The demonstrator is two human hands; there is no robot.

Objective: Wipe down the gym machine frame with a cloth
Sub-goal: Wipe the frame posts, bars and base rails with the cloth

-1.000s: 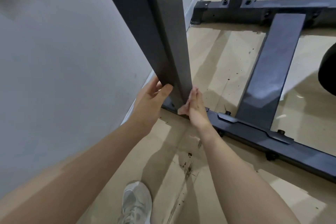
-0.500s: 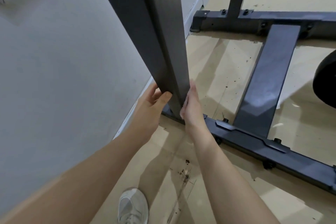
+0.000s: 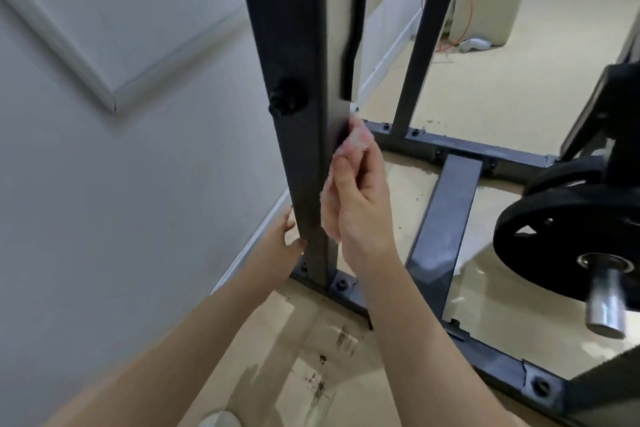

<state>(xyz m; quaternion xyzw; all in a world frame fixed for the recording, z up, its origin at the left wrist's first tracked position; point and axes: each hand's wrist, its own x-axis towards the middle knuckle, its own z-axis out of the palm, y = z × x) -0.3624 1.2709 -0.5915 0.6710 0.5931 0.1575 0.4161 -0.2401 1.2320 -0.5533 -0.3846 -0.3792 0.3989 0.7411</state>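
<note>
So the right hand (image 3: 360, 208) has its grip curled around a pale pinkish cloth (image 3: 355, 144), fingers bunched over it and pressing it flat against the right-facing side of the dark upright post (image 3: 294, 149) of the gym machine frame. The cloth pokes out above the fingertips and a bit below the heel of the hand, so it's sandwiched between palm and post. The left hand (image 3: 282, 248) sits lower down on the other side of the same post, fingers wrapped around its edge, holding nothing else. A black bolt knob (image 3: 288, 98) sticks out of the post above both hands. The post runs down into the base rail (image 3: 485, 354) bolted on the floor (image 3: 519, 80), close to the white wall (image 3: 121, 184). Off to the right there's a black weight plate (image 3: 554, 239) on a shiny steel sleeve (image 3: 606, 305), well apart from the hands.
</note>
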